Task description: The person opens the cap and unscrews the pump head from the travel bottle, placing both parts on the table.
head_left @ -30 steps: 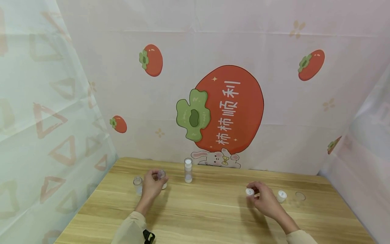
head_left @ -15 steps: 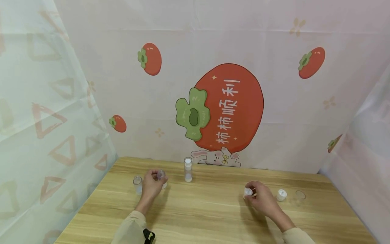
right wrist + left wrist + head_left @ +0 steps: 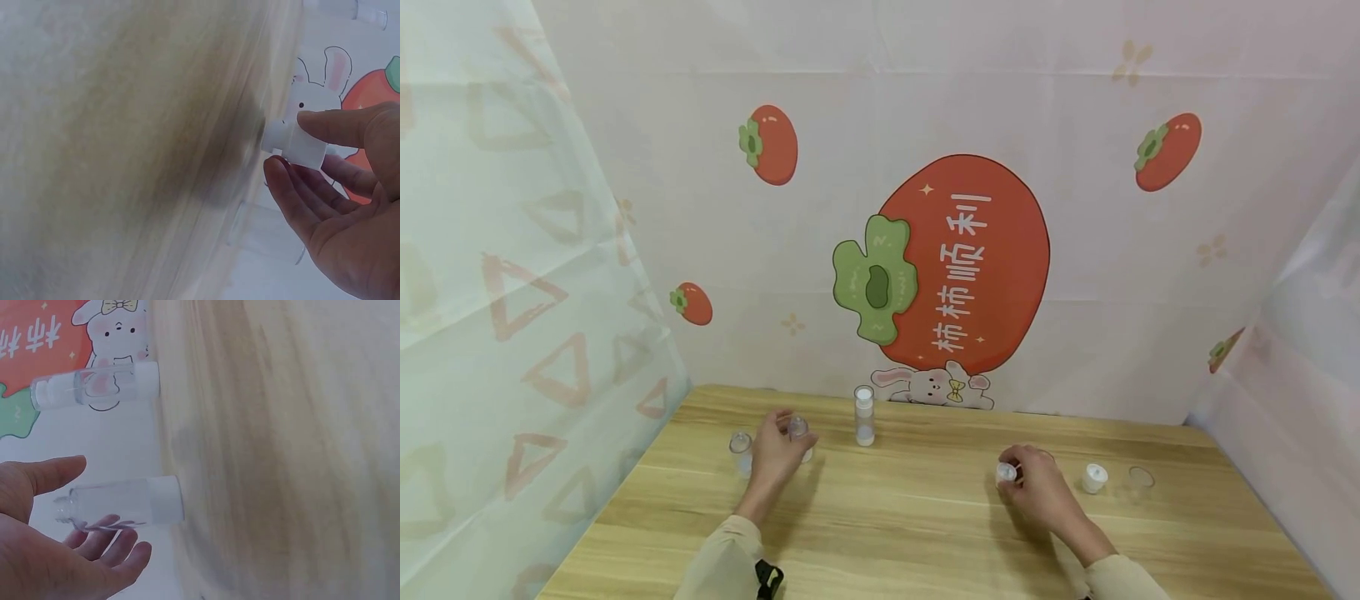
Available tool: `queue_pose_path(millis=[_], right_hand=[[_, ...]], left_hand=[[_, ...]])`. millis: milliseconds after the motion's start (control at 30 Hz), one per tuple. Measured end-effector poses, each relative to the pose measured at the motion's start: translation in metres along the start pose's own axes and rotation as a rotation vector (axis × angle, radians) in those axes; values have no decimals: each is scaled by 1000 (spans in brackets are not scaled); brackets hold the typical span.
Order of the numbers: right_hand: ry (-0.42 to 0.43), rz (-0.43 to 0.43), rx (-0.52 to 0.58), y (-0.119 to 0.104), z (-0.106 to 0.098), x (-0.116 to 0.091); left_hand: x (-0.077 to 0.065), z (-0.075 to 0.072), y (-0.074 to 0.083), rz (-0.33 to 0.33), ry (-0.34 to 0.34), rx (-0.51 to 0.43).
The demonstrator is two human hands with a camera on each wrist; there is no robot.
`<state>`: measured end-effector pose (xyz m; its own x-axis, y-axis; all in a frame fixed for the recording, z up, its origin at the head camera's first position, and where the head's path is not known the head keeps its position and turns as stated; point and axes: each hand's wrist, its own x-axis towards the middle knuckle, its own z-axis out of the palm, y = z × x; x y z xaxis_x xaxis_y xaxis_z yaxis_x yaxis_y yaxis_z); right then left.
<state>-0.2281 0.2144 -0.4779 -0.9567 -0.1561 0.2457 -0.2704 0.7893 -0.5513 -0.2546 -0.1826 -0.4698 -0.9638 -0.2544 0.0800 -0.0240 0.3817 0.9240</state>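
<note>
My left hand [image 3: 773, 454] is around a small clear bottle [image 3: 119, 501] with a white base, standing upright on the table. In the left wrist view the thumb stands apart from the bottle, with loose fingers behind it. To its left is a second clear bottle [image 3: 741, 454]. Between the hands stands a bottle [image 3: 864, 417] with a white top under a clear cover. My right hand [image 3: 1037, 492] holds a small stepped white pump top [image 3: 306, 147] between thumb and fingertips, low over the table.
Right of my right hand a second white pump top [image 3: 1094, 478] and a clear cover [image 3: 1141, 479] stand on the wooden table [image 3: 917, 517]. A printed cloth [image 3: 1075, 358] hangs along the table's back edge.
My right hand has shifted slightly left with the pump top. My left hand stays by its bottle, the thumb a little farther from it.
</note>
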Motion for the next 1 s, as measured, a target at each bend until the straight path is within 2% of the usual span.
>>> queue_pose_path(millis=[367,467,600,700,767,1000], right_hand=[[14,-12,-3,2,2,-2],[23,-11,-15,2,2,-2],[15,2,-42,0,1,-3],[1,14,-57,-2,-2,-3],[-6,28,-61,-4,-4,-3],[4,24,-91,-10,-12,-7]], left_hand=[[-7,10,24,168,59,110],[-10,12,30,263,95,154],[-12,19,38,463,184,222],[-13,26,43,568,221,256],[-13,30,44,581,204,264],[-13,43,44,429,31,179]])
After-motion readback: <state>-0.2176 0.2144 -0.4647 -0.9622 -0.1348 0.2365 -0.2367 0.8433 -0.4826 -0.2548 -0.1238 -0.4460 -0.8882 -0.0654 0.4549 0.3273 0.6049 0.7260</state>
